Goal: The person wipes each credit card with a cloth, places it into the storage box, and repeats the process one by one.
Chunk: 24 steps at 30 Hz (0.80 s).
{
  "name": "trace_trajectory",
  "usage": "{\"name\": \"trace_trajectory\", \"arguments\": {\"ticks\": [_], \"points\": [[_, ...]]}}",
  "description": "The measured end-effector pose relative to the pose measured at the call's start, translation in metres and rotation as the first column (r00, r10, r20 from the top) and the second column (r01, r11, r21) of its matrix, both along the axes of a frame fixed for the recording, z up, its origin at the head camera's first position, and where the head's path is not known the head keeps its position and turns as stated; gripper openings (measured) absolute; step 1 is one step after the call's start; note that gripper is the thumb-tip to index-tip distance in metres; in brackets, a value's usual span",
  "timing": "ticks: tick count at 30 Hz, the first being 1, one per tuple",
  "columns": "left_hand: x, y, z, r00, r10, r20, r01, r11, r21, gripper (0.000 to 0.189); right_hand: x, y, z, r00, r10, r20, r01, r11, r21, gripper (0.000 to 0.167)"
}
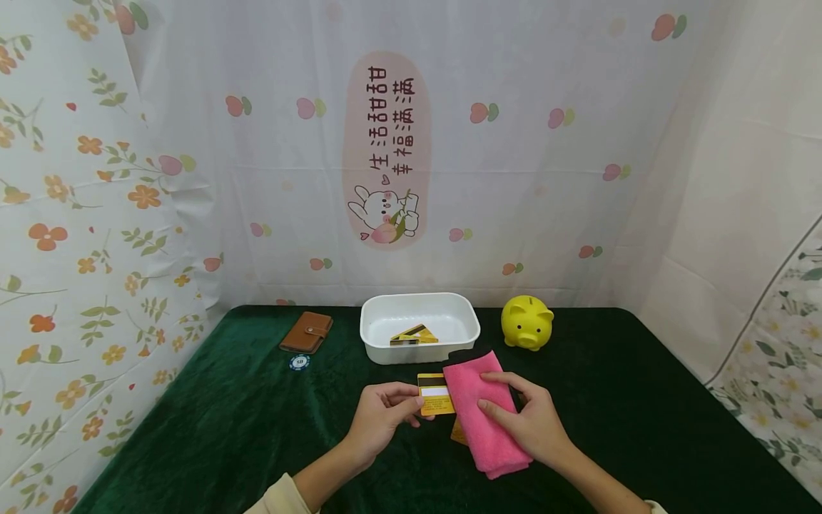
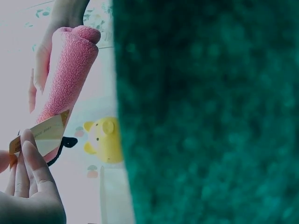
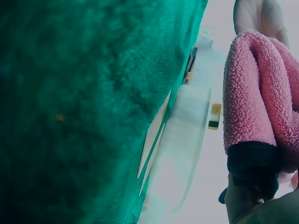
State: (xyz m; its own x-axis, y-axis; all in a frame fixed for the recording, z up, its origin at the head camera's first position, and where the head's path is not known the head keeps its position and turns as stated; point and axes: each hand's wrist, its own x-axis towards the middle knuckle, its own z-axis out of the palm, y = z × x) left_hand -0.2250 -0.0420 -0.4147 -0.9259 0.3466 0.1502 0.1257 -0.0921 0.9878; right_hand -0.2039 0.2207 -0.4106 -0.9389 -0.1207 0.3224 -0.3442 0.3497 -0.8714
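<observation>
My left hand (image 1: pixel 380 421) pinches a yellow bank card (image 1: pixel 437 397) with a dark stripe and a white strip, its face tilted up. Folded pink cloth (image 1: pixel 486 417) with a black edge is held in my right hand (image 1: pixel 536 425), thumb and fingers on its near face. The card's right edge meets the cloth, which hides that end. Below them, another gold card (image 1: pixel 459 432) shows partly from behind the cloth. In the left wrist view the card (image 2: pixel 44 135) lies against the rolled pink cloth (image 2: pixel 70 70). The cloth (image 3: pixel 250 93) also fills the right side of the right wrist view.
A white tray (image 1: pixel 420 357) with yellow cards (image 1: pixel 414 335) in it stands at the back middle. To its right is a yellow piggy bank (image 1: pixel 526 323). A brown wallet (image 1: pixel 307 333) and a blue-white poker chip (image 1: pixel 300 362) lie on the left of the green tablecloth (image 1: pixel 257 421).
</observation>
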Motion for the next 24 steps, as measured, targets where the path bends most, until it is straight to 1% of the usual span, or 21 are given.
{"name": "trace_trajectory", "arguments": {"ticks": [7,11,24], "points": [[0.0011,-0.0008,0.0004,1.0,0.001,-0.013,-0.001,1.0,0.008,0.026,-0.0006,-0.0004,-0.0001,1.0,-0.01,0.016,0.01,1.0,0.005,0.035],[0.001,-0.0006,0.0005,1.0,0.006,0.0,-0.006,1.0,0.005,0.025,-0.0003,-0.0005,-0.0005,1.0,-0.018,0.011,0.018,1.0,0.013,0.034],[0.0012,-0.0006,0.002,1.0,0.015,0.003,-0.015,1.0,0.009,0.024,-0.0005,0.0,-0.0003,1.0,-0.002,0.007,0.002,1.0,0.004,0.035]]}}
